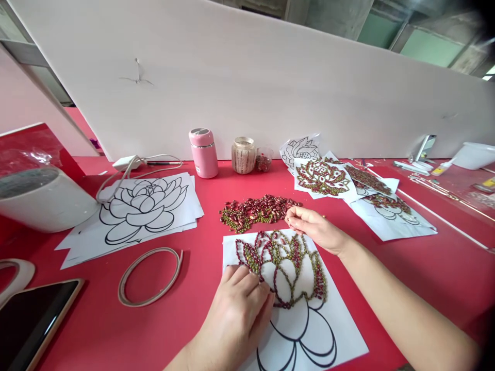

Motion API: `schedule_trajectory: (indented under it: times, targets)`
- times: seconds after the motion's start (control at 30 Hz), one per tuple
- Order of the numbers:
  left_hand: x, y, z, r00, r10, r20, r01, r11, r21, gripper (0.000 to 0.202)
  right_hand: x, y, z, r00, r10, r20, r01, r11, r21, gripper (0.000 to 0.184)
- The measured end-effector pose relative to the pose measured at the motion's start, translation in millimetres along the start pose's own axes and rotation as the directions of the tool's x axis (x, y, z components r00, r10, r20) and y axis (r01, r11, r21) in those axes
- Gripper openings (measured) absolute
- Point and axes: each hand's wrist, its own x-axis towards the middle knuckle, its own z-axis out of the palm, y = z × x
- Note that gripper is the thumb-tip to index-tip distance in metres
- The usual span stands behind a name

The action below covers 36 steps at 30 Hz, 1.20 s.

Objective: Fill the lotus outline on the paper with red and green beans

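A paper sheet with a black lotus outline [305, 330] lies on the red table in front of me. Its upper petals are covered with red and green beans [288, 257]. My left hand [240, 314] rests on the sheet's left side, fingers curled and fingertips pressed onto the bean rows. My right hand [315, 226] hovers over the top edge of the sheet, fingers pinched together; what they hold is too small to name. A loose pile of red and green beans [255, 210] lies just behind the sheet, next to my right hand.
A stack of blank lotus sheets [139, 211] lies at the left, finished bean pictures [328, 178] at the right. A pink flask [203, 152], two jars [244, 154], a white pot [38, 198], a loop of strip [149, 275], a tablet [31, 319] and a white partition [270, 87] are around.
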Motion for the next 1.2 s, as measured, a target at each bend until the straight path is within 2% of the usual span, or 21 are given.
schedule_trajectory:
  times: [0.1,0.23,0.47,0.57,0.73,1.03,1.2]
  targets:
    - [0,0,-0.1,1.000,0.012,0.022,-0.012,1.000,-0.007,0.018,-23,5,5,0.997,-0.049,-0.062,0.033,0.970,-0.239,0.016]
    - [1,1,0.1,1.000,0.014,-0.002,-0.014,1.000,-0.025,0.018,-49,13,11,0.980,-0.168,-0.111,0.093,0.867,-0.490,0.013]
    - [0,0,1.9,1.000,0.003,0.000,-0.003,0.999,-0.037,0.020,-65,25,23,0.965,-0.233,-0.118,0.091,0.722,-0.686,0.010]
    - [2,0,0.3,1.000,-0.003,0.030,0.004,1.000,-0.028,0.020,-64,26,25,0.956,-0.272,-0.112,0.107,0.677,-0.728,0.010]
    - [3,0,-1.4,0.999,0.005,0.032,-0.004,1.000,-0.022,0.021,-64,25,25,0.955,-0.282,-0.095,0.118,0.652,-0.749,0.010]
    - [-1,-1,1.9,1.000,-0.001,0.005,0.001,0.999,-0.037,0.018,-63,30,22,0.935,-0.307,-0.178,0.107,0.722,-0.684,0.010]
    - [3,1,-1.5,1.000,0.009,0.022,-0.009,1.000,-0.023,0.018,-59,33,23,0.928,-0.311,-0.204,0.069,0.682,-0.728,0.018]
